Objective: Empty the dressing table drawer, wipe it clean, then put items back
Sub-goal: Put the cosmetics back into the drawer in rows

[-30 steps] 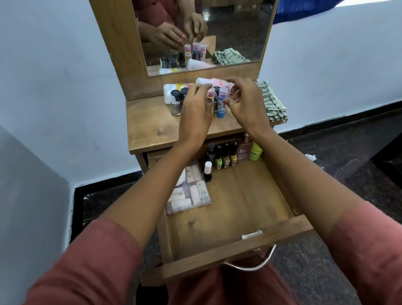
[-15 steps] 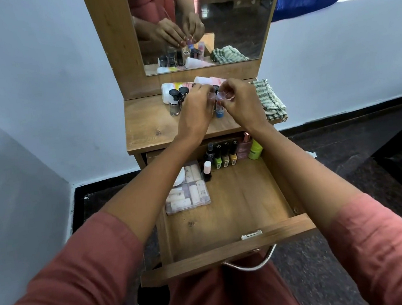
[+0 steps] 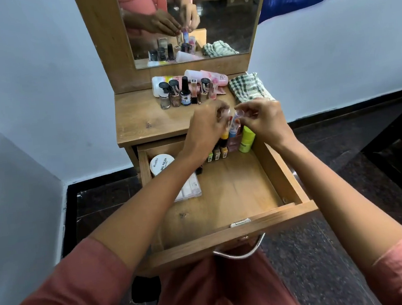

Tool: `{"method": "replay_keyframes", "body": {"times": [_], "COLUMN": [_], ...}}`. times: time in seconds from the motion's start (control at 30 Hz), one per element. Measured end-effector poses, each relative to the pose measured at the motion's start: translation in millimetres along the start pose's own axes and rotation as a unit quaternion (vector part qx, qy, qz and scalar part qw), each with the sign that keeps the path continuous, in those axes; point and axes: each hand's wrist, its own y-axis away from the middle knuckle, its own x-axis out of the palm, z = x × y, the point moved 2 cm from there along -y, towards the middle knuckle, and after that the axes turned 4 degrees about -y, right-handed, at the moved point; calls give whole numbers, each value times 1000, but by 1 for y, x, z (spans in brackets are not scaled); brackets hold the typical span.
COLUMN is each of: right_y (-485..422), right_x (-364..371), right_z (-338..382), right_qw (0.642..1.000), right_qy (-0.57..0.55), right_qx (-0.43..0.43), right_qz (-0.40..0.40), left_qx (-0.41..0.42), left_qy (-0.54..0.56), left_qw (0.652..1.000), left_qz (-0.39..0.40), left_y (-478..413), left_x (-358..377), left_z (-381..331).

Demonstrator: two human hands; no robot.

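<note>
Wood all round here: the open drawer (image 3: 236, 193) juts toward us under the dressing table top (image 3: 142, 123), and over its far edge both hands meet on a small clear-capped tube (image 3: 235, 122). Our left hand (image 3: 206, 129) has its fingers curled round the tube's body, while the right hand (image 3: 264, 118) pinches the cap between thumb and fingertips. The trouble we foresee lies just below. A tight row of little bottles (image 3: 217, 152) stands at the drawer's far end with a green container (image 3: 246, 140) at its right, and a tube lowered carelessly, or a knuckle brushing past, could topple them like skittles. The cap may also pull off if the right hand takes the weight by it alone (we cannot tell how firmly it sits). On the top, farther from us, the nail polish bottles (image 3: 183, 92) crowd near the checked cloth (image 3: 247, 87); a wrist swung back there could knock glass over.
</note>
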Motion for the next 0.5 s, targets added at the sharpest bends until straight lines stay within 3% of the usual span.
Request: {"method": "replay_keyframes", "body": {"times": [0.33,0.5], "right_y": [24,23], "right_x": [6,9], "right_z": [-65,-78], "right_qw": [993,989], "right_qy": [65,84], "right_qx": [89,111], "right_qz": [34,51], "left_qx": [-43,-58], "left_qy": [-34,-60], "left_qw": [992,987], "left_qz": [114,134], "left_y": [11,10], "left_x": [73,98], "left_z": [7,7]}}
